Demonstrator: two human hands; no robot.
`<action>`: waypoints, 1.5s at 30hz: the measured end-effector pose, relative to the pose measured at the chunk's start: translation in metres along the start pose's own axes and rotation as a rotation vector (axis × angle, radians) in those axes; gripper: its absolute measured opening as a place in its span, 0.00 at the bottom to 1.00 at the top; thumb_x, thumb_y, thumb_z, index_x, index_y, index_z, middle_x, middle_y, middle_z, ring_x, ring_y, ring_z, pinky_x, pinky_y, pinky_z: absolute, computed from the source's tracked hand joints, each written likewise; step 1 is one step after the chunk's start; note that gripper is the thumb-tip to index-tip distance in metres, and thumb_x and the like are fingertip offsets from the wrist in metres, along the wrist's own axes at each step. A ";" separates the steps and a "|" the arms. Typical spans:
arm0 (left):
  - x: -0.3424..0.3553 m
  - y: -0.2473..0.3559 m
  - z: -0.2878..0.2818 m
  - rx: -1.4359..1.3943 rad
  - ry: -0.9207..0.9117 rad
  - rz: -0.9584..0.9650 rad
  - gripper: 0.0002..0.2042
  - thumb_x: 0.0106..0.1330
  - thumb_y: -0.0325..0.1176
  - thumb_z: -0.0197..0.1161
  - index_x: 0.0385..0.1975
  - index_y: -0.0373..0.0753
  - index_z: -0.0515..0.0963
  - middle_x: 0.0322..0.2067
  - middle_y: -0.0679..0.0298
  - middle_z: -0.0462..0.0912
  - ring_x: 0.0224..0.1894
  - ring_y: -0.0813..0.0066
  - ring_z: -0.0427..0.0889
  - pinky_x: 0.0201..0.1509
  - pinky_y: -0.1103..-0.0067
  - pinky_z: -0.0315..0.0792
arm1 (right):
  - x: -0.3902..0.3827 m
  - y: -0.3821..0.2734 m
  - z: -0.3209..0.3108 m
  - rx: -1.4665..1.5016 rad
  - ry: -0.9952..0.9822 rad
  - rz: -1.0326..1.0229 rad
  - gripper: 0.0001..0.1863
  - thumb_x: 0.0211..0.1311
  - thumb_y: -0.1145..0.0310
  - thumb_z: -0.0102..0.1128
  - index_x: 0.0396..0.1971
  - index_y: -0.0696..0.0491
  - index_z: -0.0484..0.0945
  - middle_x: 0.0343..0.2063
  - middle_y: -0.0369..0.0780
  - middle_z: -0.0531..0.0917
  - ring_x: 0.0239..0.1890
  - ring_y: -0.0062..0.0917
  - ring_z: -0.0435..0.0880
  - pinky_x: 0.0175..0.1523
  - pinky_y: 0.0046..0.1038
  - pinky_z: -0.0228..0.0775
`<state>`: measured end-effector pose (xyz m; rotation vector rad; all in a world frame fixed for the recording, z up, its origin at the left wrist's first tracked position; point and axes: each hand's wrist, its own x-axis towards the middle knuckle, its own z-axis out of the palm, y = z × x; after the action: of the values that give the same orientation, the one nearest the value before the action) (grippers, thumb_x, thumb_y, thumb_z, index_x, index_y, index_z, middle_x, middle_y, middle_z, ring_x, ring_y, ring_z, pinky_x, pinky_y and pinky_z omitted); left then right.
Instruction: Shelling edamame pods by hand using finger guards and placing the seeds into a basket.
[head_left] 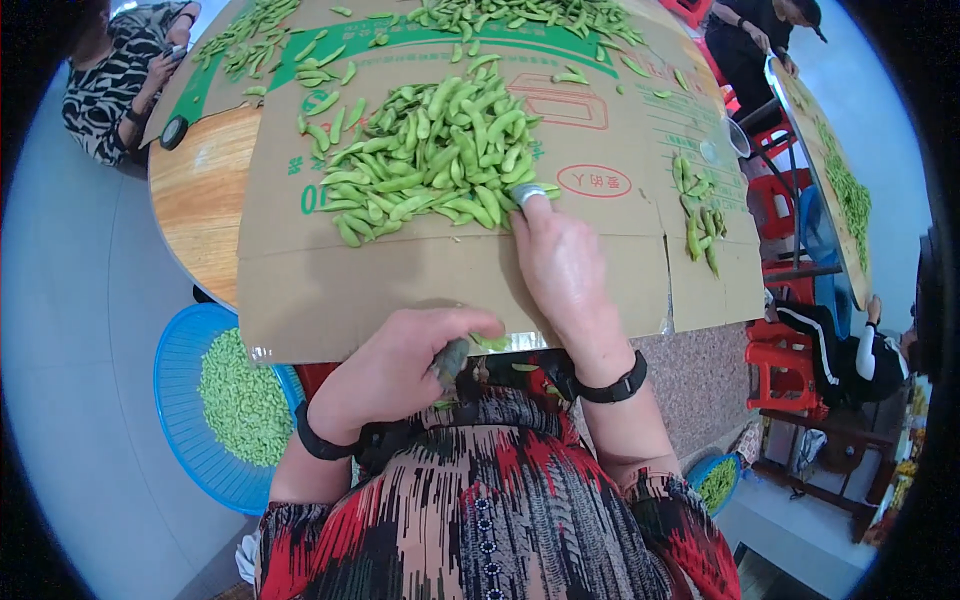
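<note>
A heap of green soybean pods lies on a flattened cardboard sheet. At the heap's near right edge is my right hand, with a silver metal cover on a fingertip. Its fingers are closed on a pod there, mostly hidden by the hand. My left hand is over the cardboard's near edge, its fingers curled and one wrapped in a dark grey finger cover. A blurred green pod shows just under the left thumb tip and seems to be held there.
Below the table's left side stands a blue basket of shelled beans. More pods lie at the cardboard's right. Other people sit at far left and right, near red stools and a second table.
</note>
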<state>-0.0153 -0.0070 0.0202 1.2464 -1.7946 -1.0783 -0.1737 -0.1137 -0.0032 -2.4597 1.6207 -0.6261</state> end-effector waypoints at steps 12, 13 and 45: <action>0.012 -0.028 0.004 -1.192 0.170 -0.143 0.17 0.64 0.33 0.57 0.52 0.37 0.70 0.34 0.68 0.76 0.29 0.85 0.67 0.34 0.87 0.63 | -0.026 -0.011 -0.038 1.737 -0.775 0.481 0.04 0.62 0.71 0.51 0.32 0.54 0.72 0.15 0.27 0.66 0.13 0.07 0.57 0.16 0.12 0.44; 0.012 -0.033 0.006 -1.325 0.197 -0.160 0.14 0.61 0.30 0.60 0.47 0.37 0.74 0.35 0.66 0.78 0.30 0.85 0.69 0.35 0.87 0.65 | -0.031 -0.011 -0.032 1.777 -0.825 0.471 0.04 0.62 0.70 0.51 0.32 0.55 0.72 0.15 0.27 0.65 0.13 0.08 0.56 0.16 0.13 0.45; 0.016 -0.037 0.007 -0.625 0.370 -0.130 0.12 0.55 0.26 0.65 0.39 0.36 0.74 0.33 0.71 0.78 0.33 0.84 0.75 0.40 0.87 0.68 | -0.038 -0.028 -0.024 1.169 -0.525 0.331 0.08 0.64 0.68 0.48 0.29 0.55 0.74 0.16 0.27 0.70 0.16 0.08 0.63 0.20 0.13 0.53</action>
<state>-0.0121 -0.0277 -0.0152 1.0838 -0.9990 -1.2542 -0.1722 -0.0652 0.0175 -1.3044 0.9528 -0.5582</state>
